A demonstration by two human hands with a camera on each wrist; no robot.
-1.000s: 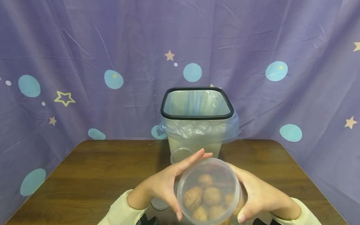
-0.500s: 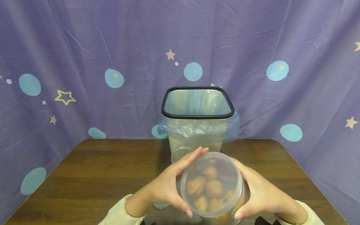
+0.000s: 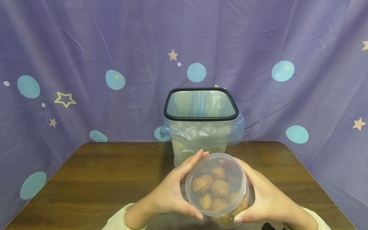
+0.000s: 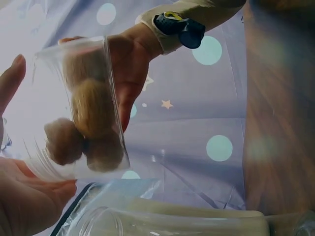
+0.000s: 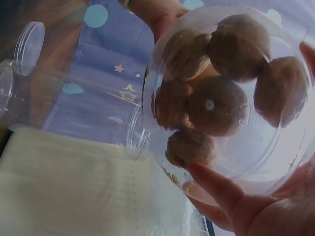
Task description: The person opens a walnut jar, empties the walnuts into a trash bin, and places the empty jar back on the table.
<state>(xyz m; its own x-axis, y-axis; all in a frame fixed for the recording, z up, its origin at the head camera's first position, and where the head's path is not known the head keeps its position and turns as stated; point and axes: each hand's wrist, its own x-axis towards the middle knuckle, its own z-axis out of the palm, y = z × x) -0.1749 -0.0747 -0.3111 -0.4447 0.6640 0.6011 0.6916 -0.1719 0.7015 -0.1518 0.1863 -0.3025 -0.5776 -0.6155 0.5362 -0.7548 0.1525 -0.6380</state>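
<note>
A clear plastic jar of walnuts with a frosted lid (image 3: 210, 163) is held between both hands, tilted so the lid faces me in the head view. My left hand (image 3: 172, 191) grips its left side, thumb near the lid's lower edge. On the other side my right hand (image 3: 265, 196) holds the wall. Several walnuts (image 4: 92, 108) show through the wall in the left wrist view. From the right wrist, the jar's round base (image 5: 236, 152) is seen with walnuts resting behind it and small brown crumbs near the rim. An upright clear jar (image 3: 184, 156) stands behind my left hand, partly hidden.
A pale bin (image 3: 178, 145) with a black rim and bluish bag liner stands at the back of the brown wooden table (image 3: 115, 179). A round clear lid (image 5: 30, 48) shows in the right wrist view. Behind everything hangs a purple curtain (image 3: 143, 48) with stars.
Both hands have raised the walnut jar slightly in the head view, away from me and a little to the right. The clear round piece near my left wrist is now mostly covered.
</note>
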